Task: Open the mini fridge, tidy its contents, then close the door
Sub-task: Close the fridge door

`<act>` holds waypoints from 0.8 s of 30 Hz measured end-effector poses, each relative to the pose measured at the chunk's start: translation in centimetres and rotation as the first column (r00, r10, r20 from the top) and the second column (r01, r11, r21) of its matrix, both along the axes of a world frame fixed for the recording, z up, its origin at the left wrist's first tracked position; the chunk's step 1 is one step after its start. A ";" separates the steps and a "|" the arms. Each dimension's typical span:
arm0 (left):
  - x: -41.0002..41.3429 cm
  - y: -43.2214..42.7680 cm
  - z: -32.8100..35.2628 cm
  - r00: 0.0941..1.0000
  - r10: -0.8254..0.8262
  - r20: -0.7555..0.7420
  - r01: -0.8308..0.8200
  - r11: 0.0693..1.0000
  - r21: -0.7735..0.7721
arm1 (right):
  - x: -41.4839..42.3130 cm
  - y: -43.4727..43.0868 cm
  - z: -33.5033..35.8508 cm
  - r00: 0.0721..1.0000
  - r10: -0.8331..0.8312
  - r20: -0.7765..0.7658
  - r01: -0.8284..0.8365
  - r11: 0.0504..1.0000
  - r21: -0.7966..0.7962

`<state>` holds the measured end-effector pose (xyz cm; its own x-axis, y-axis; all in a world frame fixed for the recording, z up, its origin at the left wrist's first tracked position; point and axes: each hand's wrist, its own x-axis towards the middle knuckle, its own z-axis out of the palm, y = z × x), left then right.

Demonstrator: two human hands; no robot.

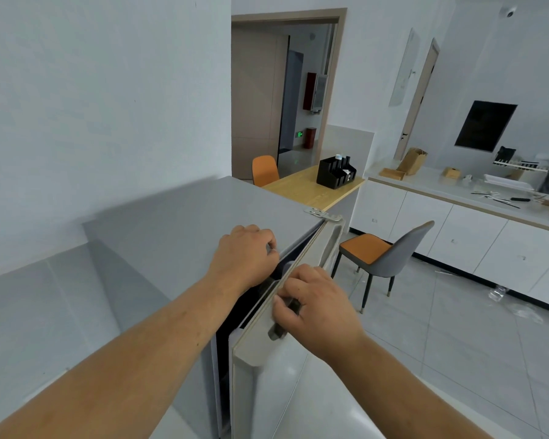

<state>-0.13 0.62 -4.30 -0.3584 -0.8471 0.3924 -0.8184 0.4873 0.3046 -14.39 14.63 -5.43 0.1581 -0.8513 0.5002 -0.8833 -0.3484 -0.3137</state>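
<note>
The grey, box-shaped mini fridge (184, 223) stands against the white wall, its pale grey door (267, 375) swung slightly ajar on the right-hand hinge. The left hand (246, 258) rests on the fridge's top front edge with fingers curled together over the lip. Just beside it, the right hand (317, 307) has its fingers clamped around the dark handle (278, 331) at the door's top edge.

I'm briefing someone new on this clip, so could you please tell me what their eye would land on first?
First, the two bare arms reaching in from below: the left hand rests on the front edge of the grey mini fridge, while the right hand grips the dark handle on the door, which stands ajar on a dark gap. Beyond, an orange-seated grey chair stands on the tiled floor at right.
</note>
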 end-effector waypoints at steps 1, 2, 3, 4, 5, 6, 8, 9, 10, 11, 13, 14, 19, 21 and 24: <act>0.0 0.0 0.0 1.000 -0.001 0.000 0.001 1.000 0.006 | 0.2 -0.3 0.0 1.000 0.004 0.001 -0.004 1.000 -0.006; 0.0 0.0 0.0 1.000 -0.002 0.001 0.002 1.000 0.011 | 0.3 -0.5 -0.1 1.000 0.010 0.006 -0.010 1.000 -0.010; 0.0 0.0 0.0 1.000 -0.001 0.001 0.001 1.000 0.015 | 0.5 -0.7 -0.2 1.000 0.017 0.009 -0.017 1.000 -0.013; -0.1 0.0 0.0 1.000 0.001 0.001 -0.001 1.000 0.016 | 0.7 -0.9 -0.3 1.000 0.024 0.007 -0.024 1.000 -0.013; -0.1 0.0 0.1 1.000 0.002 0.001 -0.002 1.000 0.017 | 1.0 -1.1 -0.4 0.999 0.033 0.003 -0.033 0.999 -0.014; -0.1 0.0 0.1 1.000 0.001 0.002 -0.001 1.000 0.017 | 1.3 -1.3 -0.5 0.999 0.043 0.003 -0.043 0.999 -0.016; 0.0 -0.1 0.1 1.000 -0.004 0.001 0.004 1.000 0.017 | 1.9 -1.6 -0.8 0.998 0.057 0.014 -0.057 0.998 -0.025; 0.1 -0.1 0.1 1.000 -0.006 -0.001 0.006 1.000 0.018 | 2.1 -1.8 -0.9 0.998 0.054 0.019 -0.054 0.998 -0.031; 0.1 -0.2 0.1 1.000 -0.008 -0.003 0.008 1.000 0.021 | 2.2 -1.9 -0.9 0.999 0.048 0.021 -0.048 0.998 -0.033; 0.1 -0.2 0.2 1.000 -0.009 -0.005 0.009 1.000 0.026 | 2.2 -2.0 -1.0 0.999 0.045 0.021 -0.044 0.999 -0.032; 0.2 -0.2 0.2 1.000 -0.009 -0.001 0.009 1.000 0.028 | 2.1 -2.2 -1.1 0.999 0.049 0.013 -0.048 0.998 -0.030; 0.2 -0.2 0.2 1.000 -0.008 0.002 0.008 1.000 0.025 | 2.0 -2.2 -1.2 0.999 0.051 0.007 -0.051 0.998 -0.034; 0.1 -0.3 0.1 1.000 -0.006 0.006 0.006 1.000 0.025 | 1.7 -2.2 -1.7 0.999 0.032 -0.011 -0.032 0.998 -0.050; 0.2 -0.4 0.1 1.000 0.001 -0.022 0.000 0.999 0.041 | 1.4 -2.3 -2.1 1.000 0.017 0.001 -0.017 0.999 -0.035; 0.4 -0.7 0.1 0.994 0.018 -0.108 -0.004 0.992 0.126 | 1.1 -2.4 -2.3 1.000 0.004 0.001 -0.004 0.998 0.062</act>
